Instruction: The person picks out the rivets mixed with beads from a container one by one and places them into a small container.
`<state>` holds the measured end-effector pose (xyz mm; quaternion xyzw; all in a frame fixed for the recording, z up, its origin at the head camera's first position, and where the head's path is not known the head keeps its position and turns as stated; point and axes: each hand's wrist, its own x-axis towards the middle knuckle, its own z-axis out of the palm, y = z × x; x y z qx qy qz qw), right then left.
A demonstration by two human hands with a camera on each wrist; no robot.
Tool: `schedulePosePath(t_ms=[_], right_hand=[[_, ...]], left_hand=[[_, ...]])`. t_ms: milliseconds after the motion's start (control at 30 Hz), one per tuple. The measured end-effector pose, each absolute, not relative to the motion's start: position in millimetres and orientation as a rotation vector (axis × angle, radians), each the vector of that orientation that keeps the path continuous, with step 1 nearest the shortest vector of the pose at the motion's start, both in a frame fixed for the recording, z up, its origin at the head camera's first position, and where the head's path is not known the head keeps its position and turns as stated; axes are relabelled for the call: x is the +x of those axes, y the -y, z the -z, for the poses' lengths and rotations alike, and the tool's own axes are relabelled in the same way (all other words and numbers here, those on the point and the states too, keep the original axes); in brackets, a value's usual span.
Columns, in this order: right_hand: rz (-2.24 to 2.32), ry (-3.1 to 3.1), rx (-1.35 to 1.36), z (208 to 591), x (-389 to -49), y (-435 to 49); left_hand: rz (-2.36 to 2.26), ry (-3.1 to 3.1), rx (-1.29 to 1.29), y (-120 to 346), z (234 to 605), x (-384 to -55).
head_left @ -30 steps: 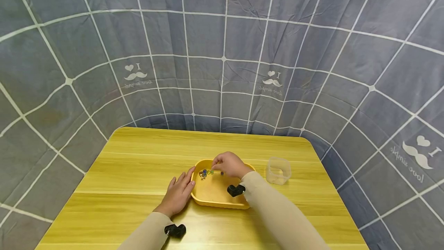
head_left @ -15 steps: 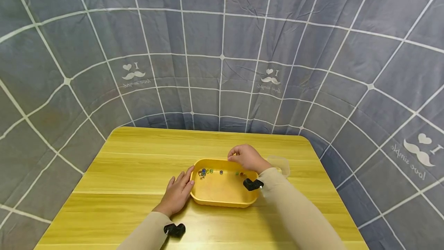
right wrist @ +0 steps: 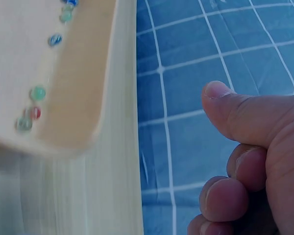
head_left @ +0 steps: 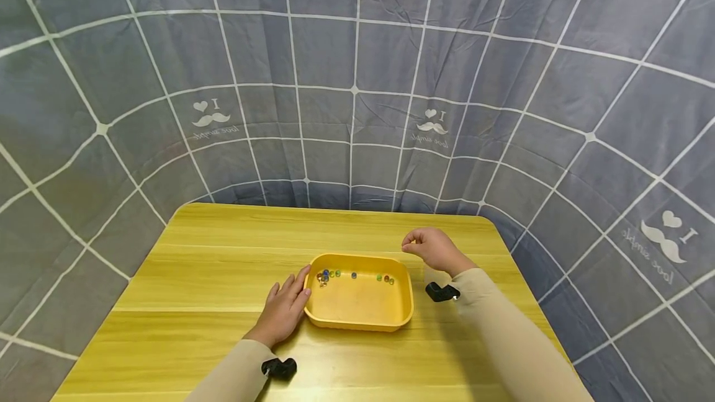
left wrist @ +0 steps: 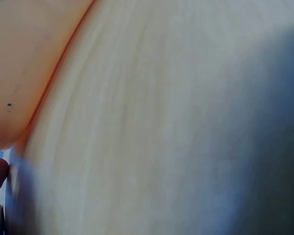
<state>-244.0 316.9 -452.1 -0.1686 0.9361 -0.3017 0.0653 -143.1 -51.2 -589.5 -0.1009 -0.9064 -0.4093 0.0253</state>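
In the head view, my left hand (head_left: 282,312) rests on the table with its fingers straight, fingertips against the left rim of a yellow tray (head_left: 357,326). Several glass marbles (head_left: 354,275) lie along the tray's back, grouped at left and right with a lone blue one between. Beyond the tray's back right corner, my right hand (head_left: 438,250) hovers with fingers curled in and thumb and forefinger close together. The right wrist view shows the thumb (right wrist: 250,115) over the curled fingers (right wrist: 225,198); anything between thumb and forefinger is hidden.
A clear plastic box (head_left: 434,276) stands right of the tray, mostly hidden by my right hand and sleeve. The wooden table (head_left: 240,253) ends in front of a grey gridded curtain (head_left: 329,123). Black wrist cameras sit on both sleeves.
My right hand has risen out of the tray and moved right, over to the clear box's side. Its move uncovers the marbles at the tray's right. My left hand keeps its place on the rim.
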Motion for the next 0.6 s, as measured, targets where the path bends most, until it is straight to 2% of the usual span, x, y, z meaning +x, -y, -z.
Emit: schedulePosePath(t_ms=[600], right_hand=[[0.890,-2.884,-0.344,465,-233,-376]], left_hand=[[1.255,2.762,-0.363,57,596,-140]])
